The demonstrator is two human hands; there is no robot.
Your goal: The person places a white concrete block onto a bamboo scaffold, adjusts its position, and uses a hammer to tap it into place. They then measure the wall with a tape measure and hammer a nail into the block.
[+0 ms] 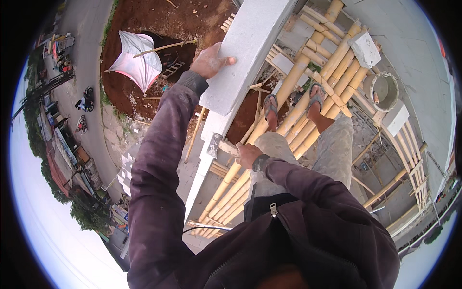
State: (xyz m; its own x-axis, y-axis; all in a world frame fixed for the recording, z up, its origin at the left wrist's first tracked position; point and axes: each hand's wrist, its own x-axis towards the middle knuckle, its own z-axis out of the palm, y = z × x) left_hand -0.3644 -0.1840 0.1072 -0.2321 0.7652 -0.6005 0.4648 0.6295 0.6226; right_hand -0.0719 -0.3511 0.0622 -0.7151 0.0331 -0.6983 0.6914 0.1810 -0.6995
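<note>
On top of the grey block wall (250,53), at its left edge, the left hand (208,61) lies flat with fingers spread, clamped on nothing. Lower down, against the same wall's face, the right hand (248,154) is closed around the handle of a trowel (215,145), whose grey blade touches the block surface. The person stands in sandals on a bamboo scaffold (298,96) just beside the wall. A loose grey block (365,49) rests on the poles near the scaffold's far edge, with a round bucket (384,90) near it.
</note>
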